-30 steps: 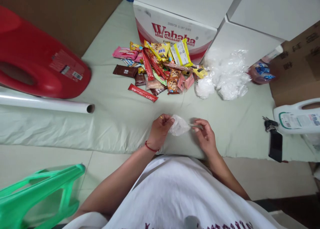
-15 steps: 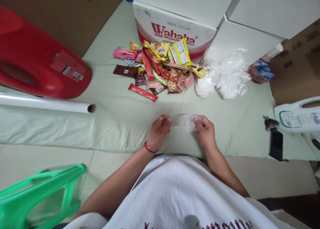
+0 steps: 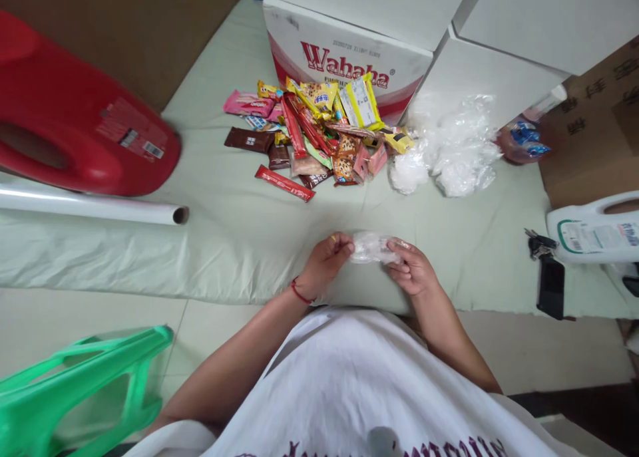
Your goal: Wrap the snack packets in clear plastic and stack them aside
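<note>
A crumpled clear plastic bag [image 3: 370, 247] stretches between my hands, low over the front part of the cloth-covered surface. My left hand [image 3: 327, 261] pinches its left end between thumb and fingers. At its right end, my right hand [image 3: 410, 265] grips the plastic with the thumb on top. Beyond my hands lies a pile of wrapped snacks [image 3: 314, 124], with red, yellow, pink and brown wrappers. A red stick packet [image 3: 284, 183] lies at the pile's near edge. To the right of the snacks sits a heap of clear plastic bags [image 3: 456, 151].
A Wahaha carton [image 3: 344, 44] stands behind the snacks. At left are a red jug [image 3: 74, 111] and a white roll [image 3: 90, 204]. A phone [image 3: 551, 287], keys [image 3: 540, 244] and a white bottle [image 3: 599, 229] lie at right. A green stool [image 3: 90, 384] stands on the floor.
My hands have come closer together, the left one moving right. The plastic bag now lies bunched between them, and my right hand has turned, showing more of its fingers.
</note>
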Motion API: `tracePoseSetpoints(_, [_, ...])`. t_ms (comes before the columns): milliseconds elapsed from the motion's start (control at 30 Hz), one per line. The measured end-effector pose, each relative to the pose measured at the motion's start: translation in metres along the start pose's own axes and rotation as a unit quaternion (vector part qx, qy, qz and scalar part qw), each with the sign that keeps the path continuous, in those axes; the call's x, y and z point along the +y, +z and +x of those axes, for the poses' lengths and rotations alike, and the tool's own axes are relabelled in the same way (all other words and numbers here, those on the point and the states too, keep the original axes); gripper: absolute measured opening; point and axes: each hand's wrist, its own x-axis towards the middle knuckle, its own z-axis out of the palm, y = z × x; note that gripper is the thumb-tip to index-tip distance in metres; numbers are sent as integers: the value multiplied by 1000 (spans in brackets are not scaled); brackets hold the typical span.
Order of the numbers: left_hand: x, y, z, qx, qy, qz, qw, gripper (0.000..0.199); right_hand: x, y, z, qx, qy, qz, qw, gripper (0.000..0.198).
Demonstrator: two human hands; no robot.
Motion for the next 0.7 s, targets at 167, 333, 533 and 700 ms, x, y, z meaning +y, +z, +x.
tracePoseSetpoints(167, [-5,1,2,26,7,-121,992,43,1,-6,0,-24,28,67,997,43])
tracePoseSetpoints(333, [-8,5,6,23,-17,-125,992,49,5,-2,-1,-20,13,56,998,44])
tracePoseSetpoints(533, [5,-6,10,199,44,-46,978,27,15,0,-5,44,-118,-60,990,38])
tracePoseSetpoints(700, [16,9,-1,60,-6,4,998,39,25,0,-6,100,-304,-264,910,23])
